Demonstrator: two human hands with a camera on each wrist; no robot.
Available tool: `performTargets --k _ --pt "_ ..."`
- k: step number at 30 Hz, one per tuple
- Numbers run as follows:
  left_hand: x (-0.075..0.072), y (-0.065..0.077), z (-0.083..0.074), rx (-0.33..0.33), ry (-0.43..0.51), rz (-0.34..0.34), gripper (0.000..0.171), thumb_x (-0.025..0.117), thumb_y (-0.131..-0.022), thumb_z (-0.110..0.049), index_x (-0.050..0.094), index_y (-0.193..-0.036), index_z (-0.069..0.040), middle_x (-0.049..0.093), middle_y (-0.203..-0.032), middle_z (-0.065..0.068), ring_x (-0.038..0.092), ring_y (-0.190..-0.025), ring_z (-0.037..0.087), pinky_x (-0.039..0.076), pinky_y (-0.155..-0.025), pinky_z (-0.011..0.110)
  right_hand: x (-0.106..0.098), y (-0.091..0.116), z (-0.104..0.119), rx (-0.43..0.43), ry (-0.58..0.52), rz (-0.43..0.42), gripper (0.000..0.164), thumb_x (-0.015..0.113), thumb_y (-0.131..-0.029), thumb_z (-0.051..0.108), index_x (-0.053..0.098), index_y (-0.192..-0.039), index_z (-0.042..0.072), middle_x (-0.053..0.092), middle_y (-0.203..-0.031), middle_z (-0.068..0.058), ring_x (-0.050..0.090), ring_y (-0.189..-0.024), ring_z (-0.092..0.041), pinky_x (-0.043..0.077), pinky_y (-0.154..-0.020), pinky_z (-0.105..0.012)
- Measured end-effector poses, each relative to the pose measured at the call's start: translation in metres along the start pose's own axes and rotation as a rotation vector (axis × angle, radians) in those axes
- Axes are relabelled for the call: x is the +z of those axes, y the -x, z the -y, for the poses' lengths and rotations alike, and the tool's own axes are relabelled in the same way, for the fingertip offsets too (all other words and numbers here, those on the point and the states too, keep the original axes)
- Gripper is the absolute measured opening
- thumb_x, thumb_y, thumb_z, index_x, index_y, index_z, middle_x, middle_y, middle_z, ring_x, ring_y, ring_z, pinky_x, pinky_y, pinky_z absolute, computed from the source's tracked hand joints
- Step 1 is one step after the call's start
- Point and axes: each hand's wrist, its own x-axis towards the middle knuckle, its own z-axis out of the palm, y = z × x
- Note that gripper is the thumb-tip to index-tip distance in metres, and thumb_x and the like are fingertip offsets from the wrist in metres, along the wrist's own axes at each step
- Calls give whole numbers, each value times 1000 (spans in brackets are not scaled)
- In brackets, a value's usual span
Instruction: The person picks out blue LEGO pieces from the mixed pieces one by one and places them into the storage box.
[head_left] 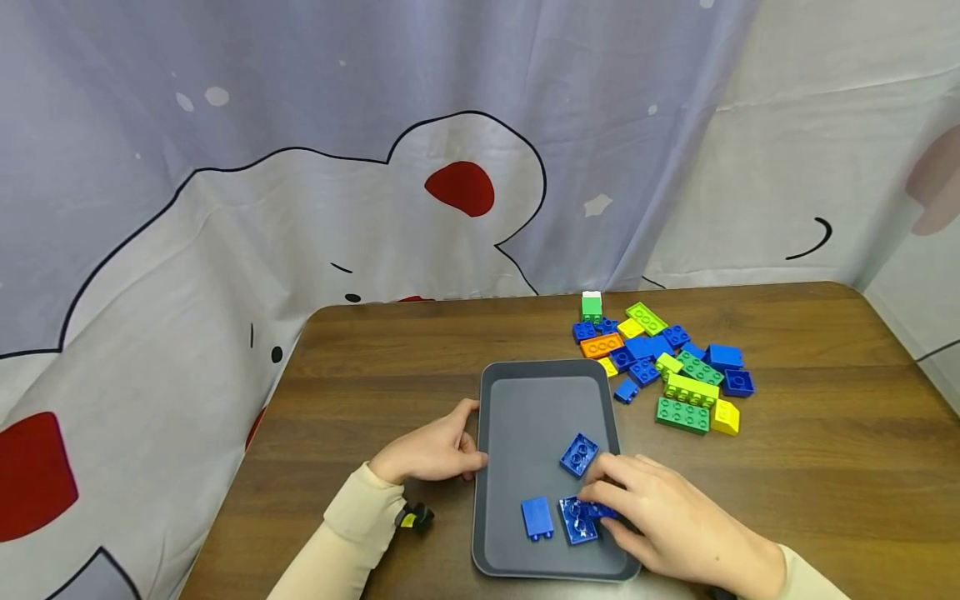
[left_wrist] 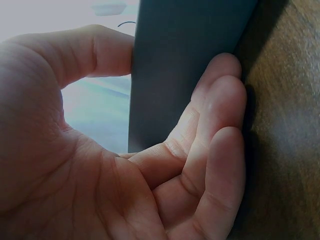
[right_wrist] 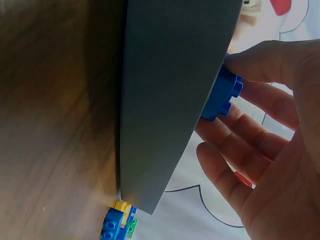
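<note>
Hanging beyond the left hand [head_left: 431, 450] and right hand [head_left: 667, 517], a patterned curtain [head_left: 375, 221] backs the wooden table [head_left: 825, 450]. Between the grips lies the grey tray [head_left: 536, 404]; ahead of the right one, outside the tray, a mixed brick pile [head_left: 692, 389] includes blue pieces [head_left: 723, 357], so the work looks partly done. The left hand holds the tray's side. The right hand pinches a blue brick [right_wrist: 219, 97] over the tray. Left and ahead of that pinch, three more blue bricks [head_left: 537, 517] lie inside, the nearest crowding it.
</note>
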Motion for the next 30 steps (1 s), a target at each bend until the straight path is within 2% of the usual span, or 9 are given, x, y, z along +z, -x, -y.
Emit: performTargets --k 10,13,15,18,21,24,30 --pt "0 1 -2 -2 1 1 86 67 -94 -23 16 -159 1 72 -75 1 60 -65 9 45 -64 26 -1 2 9 -24 37 13 36 82 -84 18 69 -115 30 52 -108 20 47 -90 1 47 -77 -21" --pt "0 1 -2 -1 3 2 86 67 -94 -23 16 -159 1 73 -76 1 60 -65 9 45 -64 26 -1 3 10 -6 36 38 36 82 -86 19 69 -117 31 52 -109 20 48 -91 1 48 -78 -22" --pt "0 0 -2 1 3 4 86 67 -94 -23 16 -159 1 73 -76 1 60 -65 9 45 -64 26 -2 5 11 26 37 75 39 82 -88 27 67 -123 33 54 -115 20 50 -96 1 51 -81 -26" --pt "0 0 0 4 2 4 86 67 -94 -23 16 -158 1 73 -76 1 61 -65 9 45 -64 26 -4 8 11 78 58 133 58 79 -89 49 56 -142 39 55 -138 17 54 -117 -3 56 -92 -37" --pt "0 0 1 8 -1 3 85 67 -94 -24 16 -158 1 72 -76 1 61 -65 9 45 -64 26 -6 12 11 96 79 151 80 73 -87 65 39 -156 42 42 -161 10 48 -138 -12 54 -100 -49" --pt "0 -1 1 9 0 4 86 66 -94 -24 16 -159 1 72 -76 1 61 -66 10 45 -64 26 -7 14 9 95 92 124 87 72 -85 69 34 -159 41 36 -166 7 44 -144 -16 52 -102 -53" --pt "0 -1 2 7 -4 1 86 67 -94 -25 16 -159 1 73 -76 0 62 -66 10 45 -63 26 -13 17 -3 133 96 94 88 78 -81 66 43 -156 38 37 -166 6 44 -145 -18 47 -107 -56"
